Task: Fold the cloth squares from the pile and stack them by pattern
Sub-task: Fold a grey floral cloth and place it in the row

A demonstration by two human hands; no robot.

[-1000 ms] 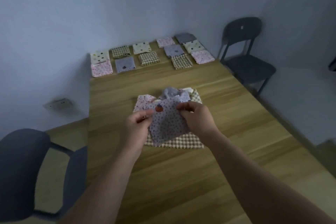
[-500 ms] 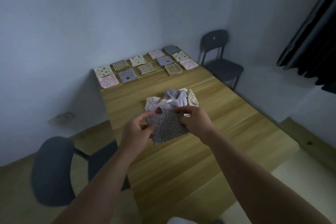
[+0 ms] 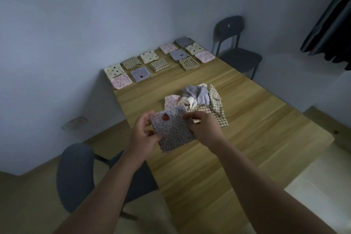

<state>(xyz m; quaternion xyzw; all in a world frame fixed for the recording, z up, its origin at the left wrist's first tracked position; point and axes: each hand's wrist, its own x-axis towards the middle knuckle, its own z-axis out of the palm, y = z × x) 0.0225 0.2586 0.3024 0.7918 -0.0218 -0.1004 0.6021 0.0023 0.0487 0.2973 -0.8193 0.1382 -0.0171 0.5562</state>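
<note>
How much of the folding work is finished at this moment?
Done: twelve folded squares lie in rows at the far end of the table. In hand: the left hand and right hand hold a purple dotted cloth, not yet folded. Left: the crumpled pile behind it, with several cloths.

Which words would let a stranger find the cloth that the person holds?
Look at the wooden table, nearer than the loose pile at its middle. There the left hand and right hand hold a lilac dotted cloth. Only it is held spread out, with a red-brown patch near its top.
</note>
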